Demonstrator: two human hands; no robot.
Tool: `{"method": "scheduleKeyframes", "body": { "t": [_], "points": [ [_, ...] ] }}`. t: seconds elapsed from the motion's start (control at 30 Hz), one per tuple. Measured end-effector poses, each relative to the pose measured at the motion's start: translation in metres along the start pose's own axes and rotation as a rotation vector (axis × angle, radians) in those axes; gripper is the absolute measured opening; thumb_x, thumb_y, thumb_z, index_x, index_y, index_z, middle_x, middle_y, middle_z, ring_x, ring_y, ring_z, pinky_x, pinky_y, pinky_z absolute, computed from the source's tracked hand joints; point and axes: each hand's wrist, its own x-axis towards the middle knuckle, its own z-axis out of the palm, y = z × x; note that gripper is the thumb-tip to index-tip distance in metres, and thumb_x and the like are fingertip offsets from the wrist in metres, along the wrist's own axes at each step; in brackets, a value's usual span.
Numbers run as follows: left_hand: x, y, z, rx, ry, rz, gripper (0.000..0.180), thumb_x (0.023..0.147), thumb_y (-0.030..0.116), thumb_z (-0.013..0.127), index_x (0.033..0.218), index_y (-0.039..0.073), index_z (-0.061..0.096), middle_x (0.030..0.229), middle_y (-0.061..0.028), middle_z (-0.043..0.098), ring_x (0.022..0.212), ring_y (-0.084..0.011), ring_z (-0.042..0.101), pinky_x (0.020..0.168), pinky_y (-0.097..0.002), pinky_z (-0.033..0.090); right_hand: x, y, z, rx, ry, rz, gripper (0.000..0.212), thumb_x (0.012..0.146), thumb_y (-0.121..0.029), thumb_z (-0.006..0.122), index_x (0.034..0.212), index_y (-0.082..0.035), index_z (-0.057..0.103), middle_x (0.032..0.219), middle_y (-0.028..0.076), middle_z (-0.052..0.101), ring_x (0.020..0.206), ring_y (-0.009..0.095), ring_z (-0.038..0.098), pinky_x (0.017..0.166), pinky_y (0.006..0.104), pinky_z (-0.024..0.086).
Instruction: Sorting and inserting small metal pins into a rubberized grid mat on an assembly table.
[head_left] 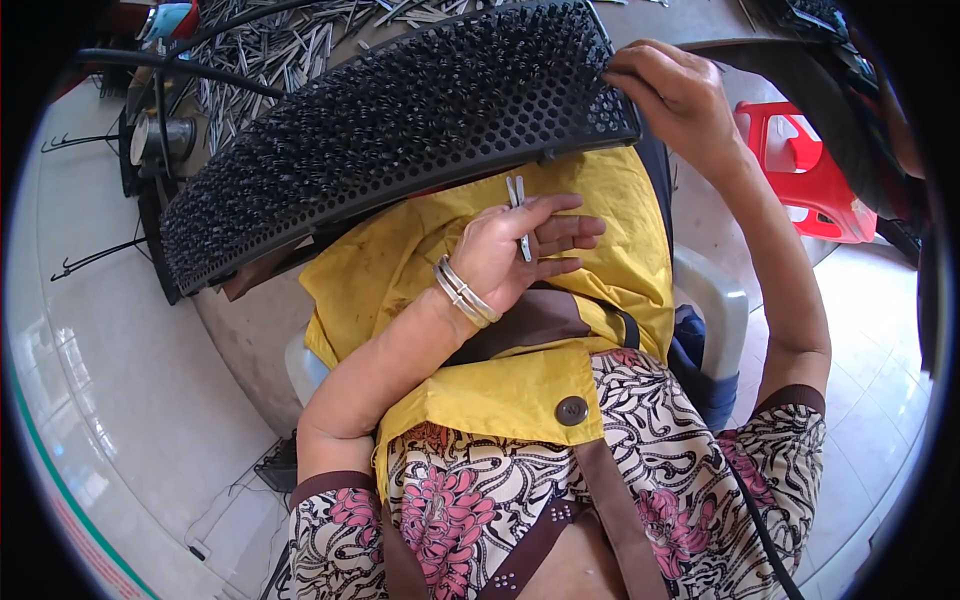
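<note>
My left hand point(490, 245) is in front of the yellow apron point(610, 230), palm turned up. Its thumb presses a couple of slim silver metal pieces point(526, 248) against the hand, and the other fingers are loosely bent. My right hand point(680, 92) reaches to the right end of a long black perforated rack point(540, 115), fingertips pinched near its edge. What the pinch holds, if anything, is too small to make out. Dense rows of thin dark pieces point(370, 125) stand upright in the rack's holes, while several holes toward the right end are bare.
Behind the rack, loose slim metal pieces point(260, 75) are heaped on the table. Black cables point(190, 68) arch over at the left, beside a metal can point(165, 140) and thin black hooks point(95, 262). A red plastic stool point(810, 185) stands at the right.
</note>
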Motion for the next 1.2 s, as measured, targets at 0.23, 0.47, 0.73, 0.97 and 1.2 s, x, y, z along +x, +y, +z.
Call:
{"method": "scheduleKeyframes", "body": {
  "t": [0.23,0.47,0.73,0.97,1.2],
  "points": [
    [0.001,0.000,0.000,-0.025,-0.006,-0.006,0.032,0.090,0.024,0.044,0.112,0.002,0.051,0.106,-0.0160,0.059,0.099,-0.0233,0.057,0.084,-0.0362,0.043,0.006,-0.002,0.001,-0.021,0.005,-0.113,0.012,0.071,0.000,0.063,0.081,0.001,0.057,0.075,0.012,0.056,0.067,0.029,0.058,0.060,0.0320,0.046],
    [0.001,0.001,0.003,-0.011,-0.016,0.003,0.032,0.090,0.025,0.044,0.112,0.002,0.050,0.106,-0.0162,0.059,0.099,-0.0236,0.057,0.084,-0.0362,0.043,0.014,-0.013,-0.006,0.151,-0.032,0.059,0.011,0.070,-0.002,0.064,0.072,-0.001,0.053,0.068,0.013,0.051,0.064,0.033,0.053,0.055,0.0393,0.042],
    [0.004,0.008,0.004,0.029,-0.044,0.012,0.032,0.090,0.025,0.044,0.111,0.002,0.051,0.106,-0.0163,0.059,0.097,-0.0226,0.058,0.083,-0.0346,0.044,0.010,-0.013,-0.002,0.153,0.002,0.064,0.013,0.069,-0.003,0.065,0.078,-0.002,0.055,0.073,0.013,0.054,0.069,0.032,0.055,0.057,0.0379,0.044],
    [0.004,0.006,0.004,0.013,-0.089,0.036,0.033,0.090,0.025,0.044,0.113,0.001,0.050,0.106,-0.0167,0.059,0.097,-0.0228,0.058,0.082,-0.0345,0.045,-0.008,-0.006,0.008,-0.050,0.099,0.146,0.011,0.073,-0.002,0.064,0.083,0.001,0.059,0.076,0.012,0.060,0.068,0.025,0.061,0.060,0.0289,0.047],
    [0.004,0.008,0.003,0.008,-0.193,0.061,0.035,0.091,0.023,0.042,0.115,-0.001,0.048,0.107,-0.0184,0.058,0.098,-0.0250,0.057,0.083,-0.0359,0.045,-0.017,-0.023,0.006,-0.096,0.256,0.160,0.010,0.074,0.002,0.064,0.083,0.003,0.060,0.079,0.010,0.063,0.069,0.017,0.063,0.062,0.0239,0.048]
  ]
}}
